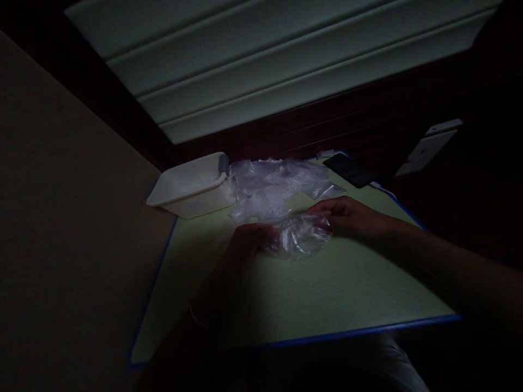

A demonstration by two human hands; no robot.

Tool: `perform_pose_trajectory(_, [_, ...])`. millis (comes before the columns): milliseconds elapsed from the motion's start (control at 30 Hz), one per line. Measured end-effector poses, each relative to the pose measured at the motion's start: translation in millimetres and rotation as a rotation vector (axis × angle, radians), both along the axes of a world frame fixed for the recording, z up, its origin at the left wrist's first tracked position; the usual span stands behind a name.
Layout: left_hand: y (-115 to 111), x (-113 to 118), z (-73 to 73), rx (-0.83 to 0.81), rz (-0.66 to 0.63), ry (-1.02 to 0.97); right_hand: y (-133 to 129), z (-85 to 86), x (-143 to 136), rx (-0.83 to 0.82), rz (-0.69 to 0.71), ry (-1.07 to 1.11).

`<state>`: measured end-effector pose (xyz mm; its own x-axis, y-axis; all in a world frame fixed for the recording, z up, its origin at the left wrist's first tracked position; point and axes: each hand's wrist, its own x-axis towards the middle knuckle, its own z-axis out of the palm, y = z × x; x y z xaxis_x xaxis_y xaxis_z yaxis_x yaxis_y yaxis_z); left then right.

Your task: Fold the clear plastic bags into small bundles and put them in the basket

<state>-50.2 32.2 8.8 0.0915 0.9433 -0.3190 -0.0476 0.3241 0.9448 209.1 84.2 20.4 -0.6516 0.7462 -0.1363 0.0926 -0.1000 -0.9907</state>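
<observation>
Between my two hands, just above the pale green table (327,288), is a crinkled clear plastic bag (300,237). My left hand (251,239) is closed on its left side, with the fingers partly lost in shadow. At the upper right edge of the bag, my right hand (343,215) pinches the film between thumb and fingers. Behind my hands lies a loose heap of similar clear plastic bags (273,182), spread over the back of the table. The room is dim, so fine details of the film cannot be made out.
A white plastic bin (192,188) stands at the back left, against the wall. A black phone (349,169) with a white cable (384,190) lies at the back right. Blue edging (359,331) runs round the table. A window shutter (265,60) rises behind it.
</observation>
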Motion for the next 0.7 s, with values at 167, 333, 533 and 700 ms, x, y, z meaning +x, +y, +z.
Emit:
perform_pose_trajectory(167, [-1.6, 2.1, -0.4, 0.006, -0.018, -0.006, -3.9, 2.9, -4.4, 0.112, -0.029, -0.021])
perform_pose_trajectory(333, [-1.8, 5.3, 2.4, 0.01, -0.027, 0.031, -10.5, 6.2, -9.0, 0.085, -0.104, 0.032])
perform_pose_trajectory(533, [-4.0, 8.0, 2.5, 0.036, -0.026, 0.043, -12.6, -0.1, -12.5, 0.156, -0.257, 0.017])
perform_pose_trajectory(700, [-4.1, 8.2, 1.6, 0.03, -0.003, 0.03, -11.6, 3.1, -11.9, 0.303, -0.278, -0.055])
